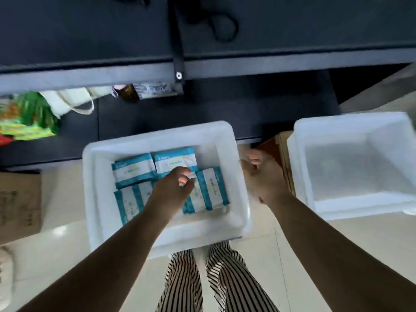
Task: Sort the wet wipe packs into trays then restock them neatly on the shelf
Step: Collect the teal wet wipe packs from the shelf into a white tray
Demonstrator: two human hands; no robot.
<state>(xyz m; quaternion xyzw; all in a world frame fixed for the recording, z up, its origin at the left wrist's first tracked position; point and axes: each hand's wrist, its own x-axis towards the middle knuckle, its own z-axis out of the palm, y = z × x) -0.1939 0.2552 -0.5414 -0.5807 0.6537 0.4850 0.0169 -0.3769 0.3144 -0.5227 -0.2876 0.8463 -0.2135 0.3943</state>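
Fingers of the left hand (177, 183) curl downward over the middle of the wet wipe packs (135, 170), tips bunched near the seam between two packs; whether they already pinch one cannot be told through the blur. Right hand (263, 176) hangs outside the near tray (238, 199), just beside its right wall, fingers loosely extended, holding nothing. Packs lie flat in the near tray, five or so, white with teal end bands, some overlapping at right. Second tray (301, 154) sits well right, no packs visible in it. Dark shelf (202, 113) runs behind both trays. Handling judgement: soft film pouches, light to moderate from the moist contents, squashy rather than stiff, film likely slick. Best hold is probably across the short width, thumb on one long edge, fingers on the other, not by the crimped ends. Overlapping packs may drag a neighbour up.
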